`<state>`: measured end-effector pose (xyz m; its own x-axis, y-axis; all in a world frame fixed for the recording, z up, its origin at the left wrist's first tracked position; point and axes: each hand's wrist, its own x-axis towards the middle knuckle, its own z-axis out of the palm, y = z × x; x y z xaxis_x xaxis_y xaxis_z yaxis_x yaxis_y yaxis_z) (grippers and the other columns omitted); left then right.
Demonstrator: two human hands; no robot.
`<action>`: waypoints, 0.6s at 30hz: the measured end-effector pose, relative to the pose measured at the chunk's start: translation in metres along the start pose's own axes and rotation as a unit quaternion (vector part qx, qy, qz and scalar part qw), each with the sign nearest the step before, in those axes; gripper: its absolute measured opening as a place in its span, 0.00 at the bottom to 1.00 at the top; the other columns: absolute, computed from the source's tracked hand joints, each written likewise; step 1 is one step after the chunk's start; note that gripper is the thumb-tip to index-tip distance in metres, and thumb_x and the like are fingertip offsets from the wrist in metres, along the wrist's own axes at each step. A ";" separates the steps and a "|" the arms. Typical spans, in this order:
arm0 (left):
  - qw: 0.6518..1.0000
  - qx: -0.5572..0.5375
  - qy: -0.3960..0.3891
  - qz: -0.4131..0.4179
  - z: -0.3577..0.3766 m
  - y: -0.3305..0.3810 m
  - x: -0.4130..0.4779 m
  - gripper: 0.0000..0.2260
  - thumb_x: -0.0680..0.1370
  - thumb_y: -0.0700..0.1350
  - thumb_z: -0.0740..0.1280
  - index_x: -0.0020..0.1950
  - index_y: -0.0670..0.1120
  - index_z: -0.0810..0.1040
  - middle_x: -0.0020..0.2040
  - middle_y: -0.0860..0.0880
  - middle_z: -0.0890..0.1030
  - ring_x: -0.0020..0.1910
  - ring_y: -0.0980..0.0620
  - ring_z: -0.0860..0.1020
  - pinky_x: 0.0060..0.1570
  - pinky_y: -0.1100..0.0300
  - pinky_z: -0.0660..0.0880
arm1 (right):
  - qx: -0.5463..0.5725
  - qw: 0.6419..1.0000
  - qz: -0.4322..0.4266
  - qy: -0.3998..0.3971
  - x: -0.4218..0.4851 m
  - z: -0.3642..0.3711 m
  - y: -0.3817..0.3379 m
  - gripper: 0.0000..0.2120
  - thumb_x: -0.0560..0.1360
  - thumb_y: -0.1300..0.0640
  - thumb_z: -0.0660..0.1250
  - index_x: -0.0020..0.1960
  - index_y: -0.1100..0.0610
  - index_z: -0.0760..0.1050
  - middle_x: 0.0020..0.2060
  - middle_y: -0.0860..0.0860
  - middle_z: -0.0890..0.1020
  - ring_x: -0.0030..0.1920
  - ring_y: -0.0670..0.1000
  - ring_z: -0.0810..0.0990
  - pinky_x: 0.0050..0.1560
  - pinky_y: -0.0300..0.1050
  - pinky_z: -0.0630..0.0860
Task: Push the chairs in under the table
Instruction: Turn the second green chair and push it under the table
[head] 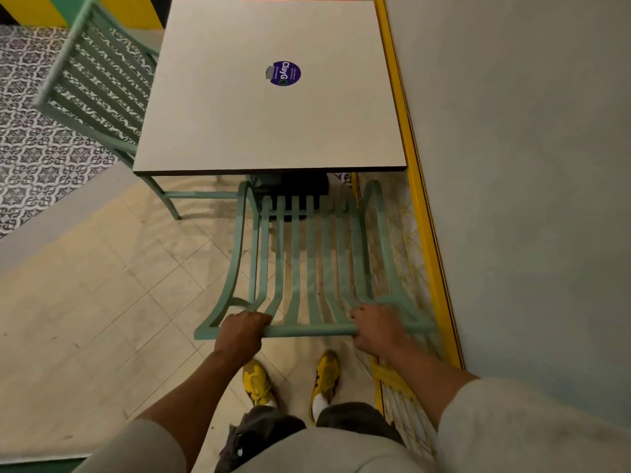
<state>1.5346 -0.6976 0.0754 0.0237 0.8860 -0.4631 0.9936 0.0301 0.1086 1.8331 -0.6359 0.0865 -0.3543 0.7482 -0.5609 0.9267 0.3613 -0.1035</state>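
Observation:
A green slatted chair [312, 254] stands right in front of me, its seat tucked under the near edge of the square white table [239, 107]. My left hand [240, 331] grips the left part of the chair's top rail. My right hand [375, 331] grips the right part of the same rail. A second green chair [92, 76] stands at the table's left side, its backrest angled away and its seat partly under the tabletop.
A grey wall [519, 165] with a yellow skirting strip [421, 199] runs close along the right of table and chair. A round blue sticker [282, 73] sits mid-table. Patterned tiles [30, 158] lie far left, beige floor [102, 302] at my left. My yellow shoes stand just behind the chair.

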 end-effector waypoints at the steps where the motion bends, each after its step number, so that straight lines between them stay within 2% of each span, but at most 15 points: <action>1: 1.000 0.002 -0.001 -0.003 -0.003 0.000 0.004 0.16 0.80 0.42 0.68 0.65 0.56 0.82 0.55 0.52 0.85 0.54 0.50 0.84 0.56 0.52 0.82 | 0.002 1.000 0.001 0.007 0.003 -0.002 0.001 0.15 0.74 0.49 0.71 0.59 0.52 0.79 0.55 0.51 0.83 0.55 0.56 0.82 0.52 0.49 0.78; 12: 0.999 -0.036 0.002 -0.020 -0.012 0.002 0.021 0.18 0.80 0.43 0.70 0.69 0.57 0.80 0.59 0.52 0.84 0.57 0.51 0.83 0.58 0.53 0.81 | 0.016 0.999 0.001 0.042 0.016 -0.010 0.012 0.19 0.76 0.42 0.71 0.61 0.52 0.78 0.56 0.51 0.82 0.55 0.55 0.82 0.51 0.49 0.76; 18: 0.999 -0.039 -0.004 -0.015 -0.012 0.007 0.019 0.15 0.80 0.47 0.71 0.67 0.55 0.80 0.57 0.52 0.84 0.55 0.52 0.83 0.56 0.55 0.82 | 0.022 0.999 -0.006 0.040 0.006 -0.012 0.022 0.20 0.76 0.39 0.68 0.59 0.52 0.79 0.56 0.51 0.83 0.54 0.56 0.83 0.53 0.51 0.79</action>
<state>1.5411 -0.6752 0.0777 -0.0041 0.8808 -0.4735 0.9823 0.0922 0.1630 1.8494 -0.6166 0.0909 -0.3727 0.7868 -0.4919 0.9263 0.3470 -0.1469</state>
